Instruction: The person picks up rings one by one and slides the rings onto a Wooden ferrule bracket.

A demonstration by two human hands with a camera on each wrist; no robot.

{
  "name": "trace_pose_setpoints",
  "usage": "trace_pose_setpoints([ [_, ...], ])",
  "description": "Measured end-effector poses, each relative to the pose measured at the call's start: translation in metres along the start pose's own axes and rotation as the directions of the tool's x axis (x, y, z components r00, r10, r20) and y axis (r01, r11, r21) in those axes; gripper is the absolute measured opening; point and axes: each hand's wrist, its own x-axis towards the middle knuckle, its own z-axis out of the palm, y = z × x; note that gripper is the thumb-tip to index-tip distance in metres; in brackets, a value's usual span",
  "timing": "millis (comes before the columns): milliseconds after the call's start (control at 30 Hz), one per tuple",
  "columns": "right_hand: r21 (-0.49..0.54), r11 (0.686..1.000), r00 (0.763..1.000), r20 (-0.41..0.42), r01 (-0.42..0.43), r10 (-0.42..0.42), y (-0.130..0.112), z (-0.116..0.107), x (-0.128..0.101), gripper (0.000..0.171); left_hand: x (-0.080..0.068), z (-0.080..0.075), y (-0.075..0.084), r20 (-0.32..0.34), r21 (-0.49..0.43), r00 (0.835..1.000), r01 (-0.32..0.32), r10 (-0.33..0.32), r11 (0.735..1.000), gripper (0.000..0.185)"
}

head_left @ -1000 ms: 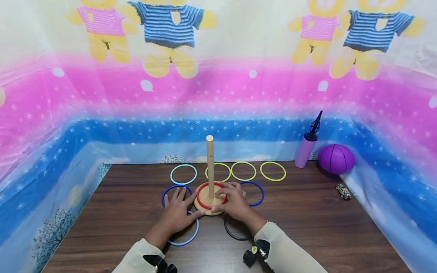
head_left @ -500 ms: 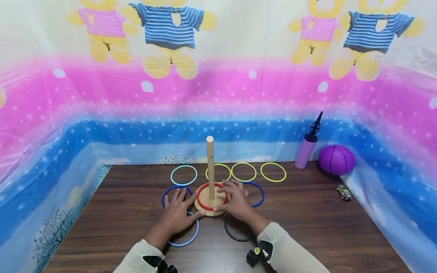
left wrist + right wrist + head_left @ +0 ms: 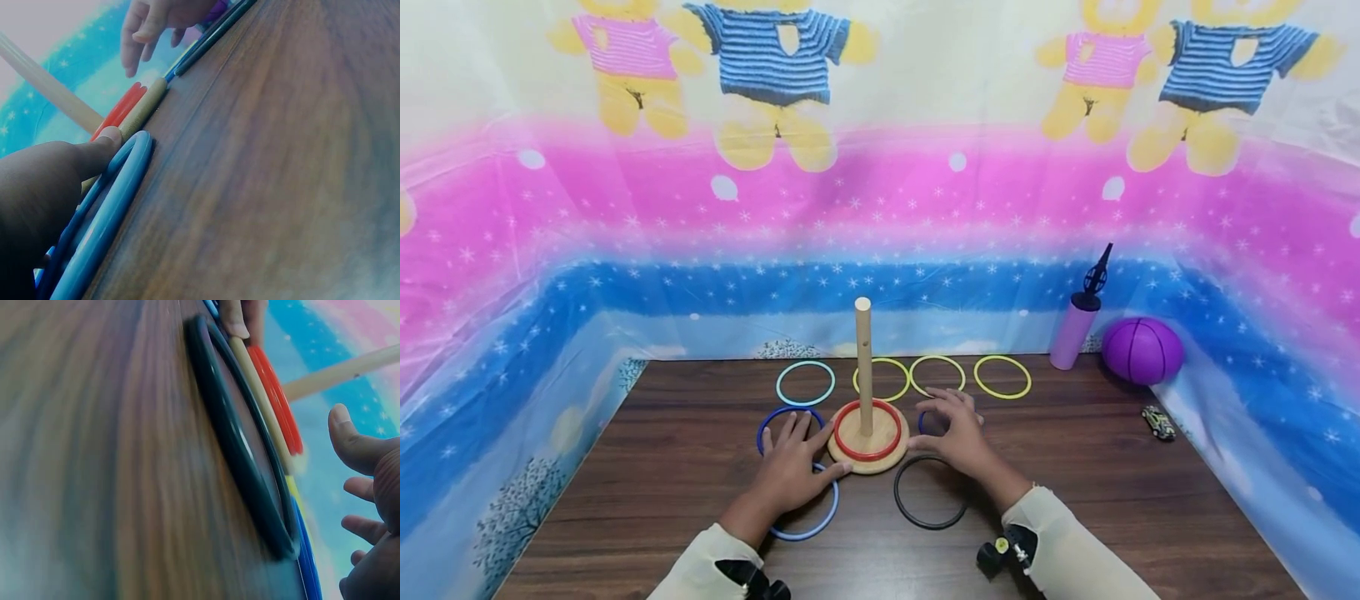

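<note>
two hands beside a wooden ring post, the red ring around its foot

on a dark wood desk (image 3: 1075, 500), a round wooden base (image 3: 883, 432) stands near the middle, carrying an upright post (image 3: 865, 367). the red ring (image 3: 867, 457) lies around the post, flat on the base as far as can be seen; side views hint at more than one layer of red.

the left hand (image 3: 792, 467) grasps nothing: its fingers are spread and fairly straight, with the thumb touching the base's rim. beneath or beside it lie a dark blue ring (image 3: 758, 429) and, toward the desk's near edge, a light blue ring (image 3: 801, 537).

the right hand (image 3: 958, 433) is free of any ring, fingers apart, just right of the base, over another blue ring (image 3: 921, 423). a black ring (image 3: 931, 527) lies nearer the near edge.

along the far edge are a teal ring (image 3: 806, 403) and three yellow rings (image 3: 937, 357); a purple pump (image 3: 1072, 337) and ball (image 3: 1142, 351) occupy the far right corner.

the step in hand seems to be seating the red ring. to do it well, steady the base lightly, check the ring sits level, and keep the right fingers clear of the post.
</note>
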Motion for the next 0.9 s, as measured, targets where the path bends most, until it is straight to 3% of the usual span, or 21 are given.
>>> trace_pose_setpoints([
  [167,0.049,0.998,0.999,0.020,-0.029,0.028,0.011,-0.014,-0.003,0.054,0.000,-0.001,0.001,0.007,-0.001,1.000,0.014,-0.014,1.000,0.083],
  [667,-0.005,1.000,1.000,0.001,-0.031,0.031,0.042,-0.050,-0.005,0.061,0.001,-0.002,0.001,0.021,-0.005,1.000,0.022,-0.022,1.000,0.084],
  [900,0.002,0.999,0.997,0.059,-0.046,0.046,0.061,-0.058,-0.004,0.066,0.001,-0.002,0.001,0.021,-0.002,1.000,0.023,-0.023,1.000,0.084],
])
